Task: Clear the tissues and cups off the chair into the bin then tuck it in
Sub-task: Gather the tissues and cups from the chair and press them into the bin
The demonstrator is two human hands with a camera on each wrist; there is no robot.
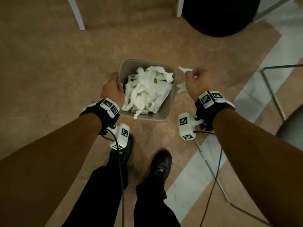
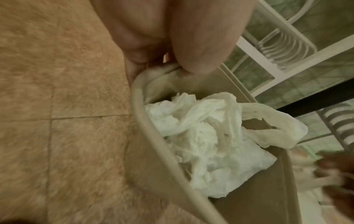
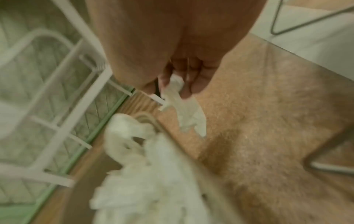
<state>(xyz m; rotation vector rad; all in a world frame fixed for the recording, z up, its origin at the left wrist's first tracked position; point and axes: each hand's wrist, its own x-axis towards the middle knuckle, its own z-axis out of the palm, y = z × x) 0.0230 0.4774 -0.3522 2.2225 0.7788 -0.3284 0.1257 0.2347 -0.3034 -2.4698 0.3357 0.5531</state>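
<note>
Left hand [image 1: 113,89]: grips the bin [image 1: 170,102] rim, thumb inside per left wrist view.
Right hand [image 1: 199,83]: pinches a tissue [image 3: 184,106] just beside the bin.
Bin: heaped with crumpled tissues [image 1: 147,90].

The floor [image 1: 49,66] is tan, mottled tile with pale strips running diagonally at about four o'clock. At the centre stands a beige bin [image 1: 170,102], heaped with white tissues. At one o'clock rests a round black base [image 1: 218,15]; at eleven o'clock, a white furniture leg [image 1: 77,13]. Thin metal chair legs [image 1: 273,95] stand at three o'clock. Two black shoes [image 1: 161,163] are planted at six o'clock.
</note>
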